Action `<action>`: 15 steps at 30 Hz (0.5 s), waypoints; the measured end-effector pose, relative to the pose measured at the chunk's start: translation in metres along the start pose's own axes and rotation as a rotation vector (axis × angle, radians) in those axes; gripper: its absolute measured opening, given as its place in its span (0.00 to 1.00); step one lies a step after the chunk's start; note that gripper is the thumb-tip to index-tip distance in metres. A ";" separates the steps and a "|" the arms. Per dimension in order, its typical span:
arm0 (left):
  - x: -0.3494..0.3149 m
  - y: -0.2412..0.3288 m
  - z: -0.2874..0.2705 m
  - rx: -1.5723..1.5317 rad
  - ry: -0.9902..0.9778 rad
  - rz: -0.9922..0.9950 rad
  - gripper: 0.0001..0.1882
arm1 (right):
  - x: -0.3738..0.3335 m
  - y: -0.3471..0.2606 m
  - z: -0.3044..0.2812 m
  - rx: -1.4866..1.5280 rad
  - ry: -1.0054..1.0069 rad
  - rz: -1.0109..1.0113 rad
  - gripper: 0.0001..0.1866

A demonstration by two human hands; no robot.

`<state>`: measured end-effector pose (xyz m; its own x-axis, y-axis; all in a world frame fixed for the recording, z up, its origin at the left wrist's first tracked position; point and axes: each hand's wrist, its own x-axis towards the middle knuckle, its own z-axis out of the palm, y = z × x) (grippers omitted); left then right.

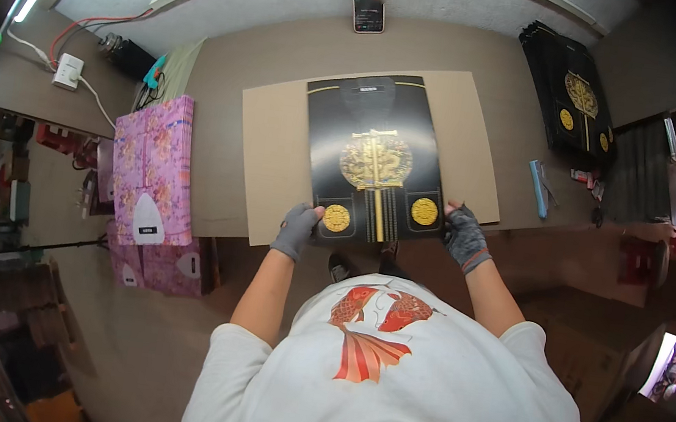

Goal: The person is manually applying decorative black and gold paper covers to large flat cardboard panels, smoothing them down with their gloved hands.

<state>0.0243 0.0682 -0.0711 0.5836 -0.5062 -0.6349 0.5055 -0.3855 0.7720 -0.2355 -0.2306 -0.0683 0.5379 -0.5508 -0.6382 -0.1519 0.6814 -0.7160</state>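
Observation:
A black shirt-shaped printed sheet (333, 129) with a gold dragon emblem, two gold roundels and gold stripes lies over a flat piece of brown cardboard (270, 142) on the table. My left hand (297, 229), in a grey fingerless glove, grips the sheet's near left corner with the thumb on top. At the near right corner, my right hand (467, 238), gloved alike, closes on the sheet's edge with its fingers curled. The sheet's near edge sticks out past the table's edge. Fingers beneath the sheet are hidden.
Purple floral stacked pieces (158, 162) stand at the left. More black printed sheets (571, 92) are piled at the far right, near a light-blue tool (539, 189). A phone (368, 6) leans against the wall. A white socket block (68, 71) with cords lies far left.

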 end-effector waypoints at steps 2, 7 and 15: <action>-0.014 0.026 0.034 -0.286 -0.226 -0.031 0.07 | -0.038 -0.022 0.012 0.264 0.035 0.092 0.22; -0.014 0.029 0.119 -0.201 -0.258 -0.076 0.08 | -0.064 0.002 0.011 0.301 0.022 0.235 0.10; -0.014 0.080 0.155 0.059 -0.364 -0.015 0.26 | -0.049 -0.126 -0.044 -0.019 0.322 -0.353 0.10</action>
<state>-0.0418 -0.0751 0.0046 0.3070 -0.7370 -0.6021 0.4683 -0.4338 0.7698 -0.2791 -0.3109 0.0410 0.2753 -0.8706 -0.4078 -0.0225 0.4182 -0.9081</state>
